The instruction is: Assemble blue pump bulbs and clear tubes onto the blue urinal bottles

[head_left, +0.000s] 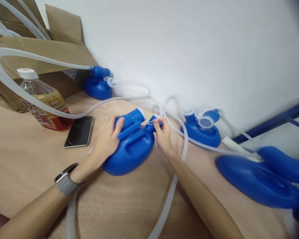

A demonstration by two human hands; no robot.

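Note:
A blue plastic jug-shaped container with a handle lies on the wooden table in the middle. My left hand, with a watch on the wrist, is wrapped over its left side near the white-rimmed neck. My right hand pinches a small white fitting at the container's blue side spout, where a translucent hose meets it. That hose loops down toward the near edge.
Three more blue containers lie around: one at the back left, one behind right, one at the far right. A drink bottle and a phone sit left. Cardboard boxes stand behind; a white wall is close.

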